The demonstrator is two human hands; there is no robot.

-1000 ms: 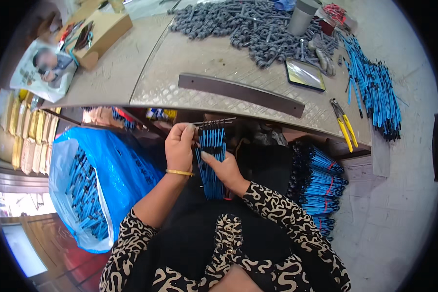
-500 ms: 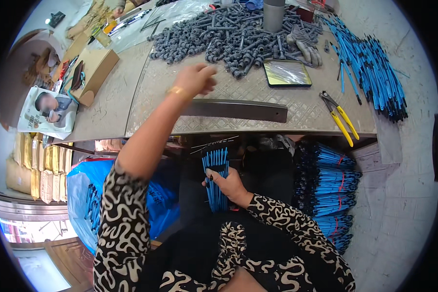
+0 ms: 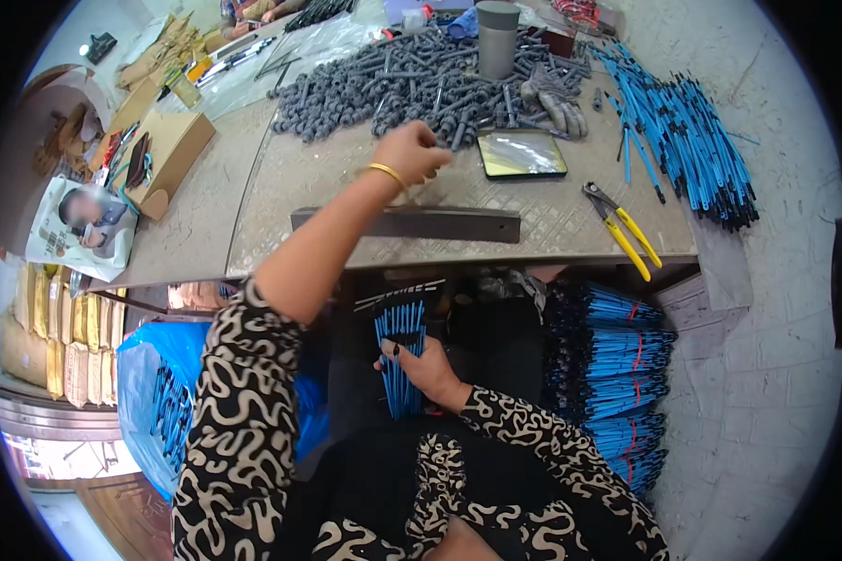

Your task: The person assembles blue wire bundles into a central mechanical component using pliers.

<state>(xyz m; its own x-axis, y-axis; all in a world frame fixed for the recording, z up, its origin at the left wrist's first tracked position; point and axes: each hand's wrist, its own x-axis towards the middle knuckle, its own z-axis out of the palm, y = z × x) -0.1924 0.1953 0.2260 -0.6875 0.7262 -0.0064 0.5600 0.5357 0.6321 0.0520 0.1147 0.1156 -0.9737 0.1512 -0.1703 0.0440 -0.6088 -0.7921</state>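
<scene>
The right hand [image 3: 428, 366] holds a bundle of blue rods [image 3: 401, 388] below the near edge of the surface [image 3: 271, 187], its fingers closed about the middle and the thumb lying across the front beside a dark band; gripping there probably keeps the rods side by side while leaving both ends free. The left hand [image 3: 412, 154] is stretched out above the surface, between a dark flat bar [image 3: 440, 224] on the near side and a heap of grey parts [image 3: 346, 89] on the far side. Its fingers look loosely curled, but I cannot tell whether they pinch anything. The heap lies far but within arm's length, likely so that pieces can be picked by hand. Yellow-handled cutters [image 3: 627, 247] rest to the right, handles toward the near edge, which would suit a quick grab. Loose blue rods [image 3: 688, 140] are spread at the far right, while tied stacks [image 3: 627, 360] sit lower, right of the lap; their red bands presumably stop them sliding apart. More rods stand in a blue bag [image 3: 145, 374] on the left, its walls apparently containing them. As for writing, a pale pouch [image 3: 84, 229] at the left carries a printed picture and some small lettering, too indistinct to make out; I see no other clear label.
</scene>
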